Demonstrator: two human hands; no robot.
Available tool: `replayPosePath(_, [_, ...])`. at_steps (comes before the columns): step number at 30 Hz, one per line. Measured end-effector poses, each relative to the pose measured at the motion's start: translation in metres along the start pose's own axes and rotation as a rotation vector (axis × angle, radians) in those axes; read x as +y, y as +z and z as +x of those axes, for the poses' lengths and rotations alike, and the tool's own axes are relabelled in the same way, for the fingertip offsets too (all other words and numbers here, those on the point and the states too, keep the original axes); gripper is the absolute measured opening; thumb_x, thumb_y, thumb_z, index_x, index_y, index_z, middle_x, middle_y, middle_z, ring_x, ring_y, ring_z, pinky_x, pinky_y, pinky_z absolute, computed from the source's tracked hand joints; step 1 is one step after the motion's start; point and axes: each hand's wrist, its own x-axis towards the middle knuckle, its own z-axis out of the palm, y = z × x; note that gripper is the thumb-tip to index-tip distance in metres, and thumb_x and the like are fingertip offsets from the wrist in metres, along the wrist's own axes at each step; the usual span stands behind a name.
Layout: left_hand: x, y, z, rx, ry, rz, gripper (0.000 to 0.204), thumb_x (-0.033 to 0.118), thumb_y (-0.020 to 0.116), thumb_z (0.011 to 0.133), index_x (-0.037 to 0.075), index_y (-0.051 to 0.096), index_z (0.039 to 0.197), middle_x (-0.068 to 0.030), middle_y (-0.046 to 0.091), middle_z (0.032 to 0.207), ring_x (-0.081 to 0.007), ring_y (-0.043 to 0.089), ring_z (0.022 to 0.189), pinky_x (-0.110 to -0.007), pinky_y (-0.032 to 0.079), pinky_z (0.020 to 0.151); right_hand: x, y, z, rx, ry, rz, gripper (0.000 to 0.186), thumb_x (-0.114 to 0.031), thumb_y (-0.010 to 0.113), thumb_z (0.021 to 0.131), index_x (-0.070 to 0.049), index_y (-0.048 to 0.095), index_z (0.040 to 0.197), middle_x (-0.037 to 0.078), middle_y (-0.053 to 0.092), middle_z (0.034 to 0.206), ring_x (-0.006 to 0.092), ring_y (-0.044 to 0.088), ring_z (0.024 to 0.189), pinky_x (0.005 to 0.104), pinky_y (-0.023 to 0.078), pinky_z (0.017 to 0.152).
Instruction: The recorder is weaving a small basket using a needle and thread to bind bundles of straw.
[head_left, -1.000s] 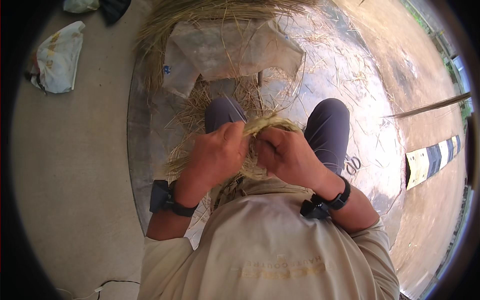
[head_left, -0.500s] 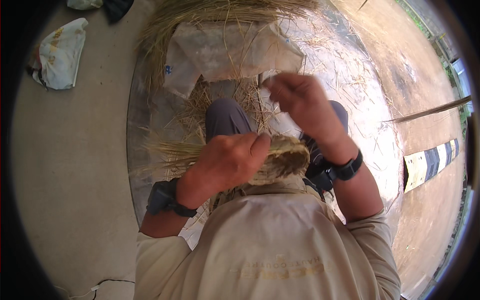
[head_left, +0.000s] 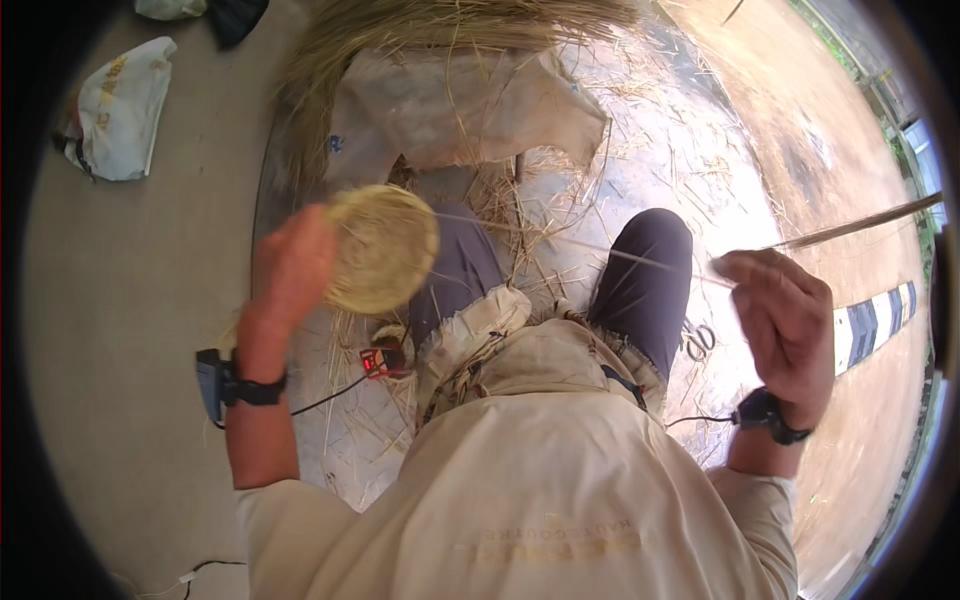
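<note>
A round, flat piece of coiled straw (head_left: 385, 248) is raised over my left knee, its face turned up. My left hand (head_left: 298, 258) grips it by its left edge; motion blurs the fingers. From the straw piece a thin pale strand (head_left: 570, 241) runs taut across both knees to the right. My right hand (head_left: 780, 318), out beyond my right knee, pinches the strand's far end between thumb and fingers. Whether a needle is also in that pinch is too small to tell.
Scissors (head_left: 700, 340) lie beside my right knee. A small red device (head_left: 376, 363) with a cable sits by my left thigh. Ahead are a translucent plastic sheet (head_left: 450, 105) and a heap of long straw (head_left: 450, 25). A white bag (head_left: 122, 110) rests far left.
My hands have drawn widely apart, the left going left with the straw piece, the right moving right and down. The straw piece now shows its round face, and the strand is stretched between them.
</note>
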Motion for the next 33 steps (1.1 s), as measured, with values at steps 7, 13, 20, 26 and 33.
replayPosePath(7, [-0.104,-0.027,-0.034,-0.128,-0.343,0.177,0.021,0.017,0.057,0.101,0.0,0.06,0.112,-0.0269,0.068,0.104,-0.0489,0.064,0.098,-0.055,0.052,0.08,0.212,-0.119,-0.113,0.29,0.512,-0.712,0.036,-0.029,0.049,0.111,-0.002,0.067,0.126,0.023,0.072,0.112,0.0396,0.071,0.107,0.0412,0.054,0.089])
replayPosePath(13, [-0.122,-0.037,-0.051,-0.257,-0.438,0.196,0.021,0.018,0.055,0.104,0.0,0.059,0.114,-0.0268,0.067,0.105,-0.0487,0.064,0.099,-0.054,0.051,0.081,0.341,-0.228,-0.267,0.406,1.182,-1.123,0.048,-0.048,0.032,0.111,-0.013,0.064,0.119,0.02,0.072,0.114,0.048,0.065,0.106,0.0571,0.05,0.086])
replayPosePath(20, [-0.142,-0.034,-0.056,-0.258,-0.42,0.267,0.022,0.02,0.053,0.105,0.003,0.06,0.117,-0.0249,0.069,0.106,-0.0472,0.065,0.1,-0.053,0.052,0.083,0.421,-0.304,-0.358,0.591,1.066,-0.587,0.047,-0.047,0.048,0.109,-0.008,0.068,0.127,0.007,0.065,0.077,0.024,0.06,0.064,0.037,0.048,0.058])
replayPosePath(26, [-0.217,-0.039,-0.103,-0.322,-0.509,0.469,0.024,0.023,0.05,0.107,0.003,0.061,0.113,-0.0246,0.069,0.104,-0.0461,0.066,0.098,-0.054,0.053,0.082,0.466,-0.359,-0.454,1.108,1.239,0.657,0.032,-0.037,0.061,0.105,-0.013,0.069,0.126,-0.007,0.037,0.065,0.007,0.033,0.047,0.0225,0.027,0.041])
replayPosePath(33, [-0.113,-0.019,-0.044,-0.337,-0.317,0.202,0.019,0.019,0.054,0.103,0.002,0.062,0.106,-0.0242,0.071,0.105,-0.0458,0.067,0.099,-0.054,0.053,0.08,0.317,-0.257,-0.235,0.832,0.621,-0.156,0.061,-0.05,0.042,0.111,-0.008,0.053,0.153,-0.011,0.033,0.071,0.0018,0.029,0.058,0.0227,0.024,0.049])
